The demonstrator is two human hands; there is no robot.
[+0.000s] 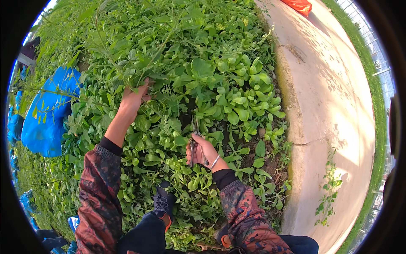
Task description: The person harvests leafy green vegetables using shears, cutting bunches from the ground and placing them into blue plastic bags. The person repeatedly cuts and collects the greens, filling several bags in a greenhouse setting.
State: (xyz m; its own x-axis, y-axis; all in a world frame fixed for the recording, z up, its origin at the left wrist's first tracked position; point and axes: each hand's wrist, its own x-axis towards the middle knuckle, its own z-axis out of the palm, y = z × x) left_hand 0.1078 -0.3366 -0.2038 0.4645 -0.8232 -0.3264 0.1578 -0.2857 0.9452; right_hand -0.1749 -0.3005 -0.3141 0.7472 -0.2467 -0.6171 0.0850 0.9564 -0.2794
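Observation:
My right hand (203,151) holds a pair of metal pruning shears (194,139) by the handles, the blades pointing away from me among low leaves. Farther up and to the left, my left hand (136,95) reaches into the greenery around the stems of a tall weed (119,73). Leaves cover part of its fingers, so I cannot tell how firmly they grip. Rosettes of light green leafy vegetables (239,108) grow to the right of the blades. More leafy plants (146,158) spread beneath both forearms.
A concrete path (323,120) with a raised edge borders the bed on the right. On it lie a cut leafy stem (330,187) and an orange-red plastic bag (298,5). A blue plastic bag (52,117) sits among plants at left. My shoe (163,201) stands in the bed.

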